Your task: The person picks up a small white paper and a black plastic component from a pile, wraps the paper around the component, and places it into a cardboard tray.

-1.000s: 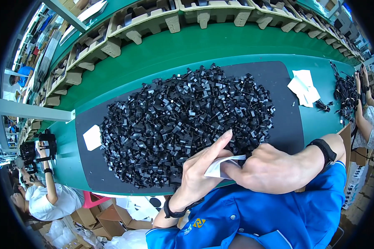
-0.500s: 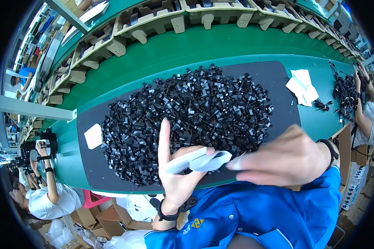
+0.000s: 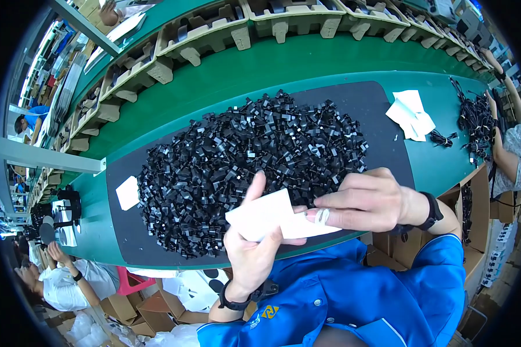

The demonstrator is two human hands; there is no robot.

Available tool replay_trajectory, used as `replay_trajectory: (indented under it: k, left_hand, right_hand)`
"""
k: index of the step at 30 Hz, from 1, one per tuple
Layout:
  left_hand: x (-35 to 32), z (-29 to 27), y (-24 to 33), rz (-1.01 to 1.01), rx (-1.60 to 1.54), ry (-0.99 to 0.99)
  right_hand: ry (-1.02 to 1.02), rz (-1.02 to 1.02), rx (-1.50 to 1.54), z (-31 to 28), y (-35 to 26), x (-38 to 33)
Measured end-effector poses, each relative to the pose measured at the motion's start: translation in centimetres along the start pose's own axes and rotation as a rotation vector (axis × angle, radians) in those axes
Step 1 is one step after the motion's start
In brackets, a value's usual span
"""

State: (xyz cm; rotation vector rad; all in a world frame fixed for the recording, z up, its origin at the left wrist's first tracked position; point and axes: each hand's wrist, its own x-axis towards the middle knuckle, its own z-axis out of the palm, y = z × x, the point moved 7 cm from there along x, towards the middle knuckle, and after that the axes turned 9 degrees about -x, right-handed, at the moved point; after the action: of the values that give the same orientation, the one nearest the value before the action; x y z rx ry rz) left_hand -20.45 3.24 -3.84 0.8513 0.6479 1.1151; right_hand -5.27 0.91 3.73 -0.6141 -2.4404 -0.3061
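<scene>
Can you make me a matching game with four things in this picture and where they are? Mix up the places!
Things:
1. Bent white paper sheet
2. Big heap of small black plastic pieces
3. Tangled thin black cables
4. Row of beige moulded trays

Places:
A. Right end of the green tabletop
B. Along the top of the picture
C. In the left hand, with the right hand at it
D. On the dark grey mat

Pairs: 1-C, 2-D, 3-A, 4-B
</scene>
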Motion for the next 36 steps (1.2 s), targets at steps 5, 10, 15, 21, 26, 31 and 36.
replay_trajectory:
  k: [5,10,15,21,26,31,36]
  left_hand:
    - [1.1,0.1,-0.4,-0.027,-0.116,0.002]
    - [1.8,0.2,-0.5,-0.09,-0.142,0.042]
    - [2.0,0.5,0.2,0.094,-0.022,-0.125]
    - [1.3,0.1,0.8,-0.037,0.025,-0.013]
    - [0.5,0.4,1.5,0.022,0.107,-0.026]
    - [-0.4,0.7,1.5,0.298,0.239,-0.094]
    - [-0.5,0.4,0.2,0.409,0.348,-0.036]
  right_hand:
    - [0.032,-0.135,-0.242,0.8,-0.6,-0.4]
    - [-0.006,-0.166,-0.399,0.2,-1.4,0.2]
    - [-0.029,-0.124,-0.492,-0.3,-2.0,0.6]
    - [-0.237,0.368,0.197,-0.5,1.1,1.1]
    - [-0.245,0.708,0.661,2.3,3.3,0.2]
    - [-0.129,0.473,0.547,2.0,2.0,0.7]
    - [-0.128,0.481,0.537,1.5,1.1,-0.2]
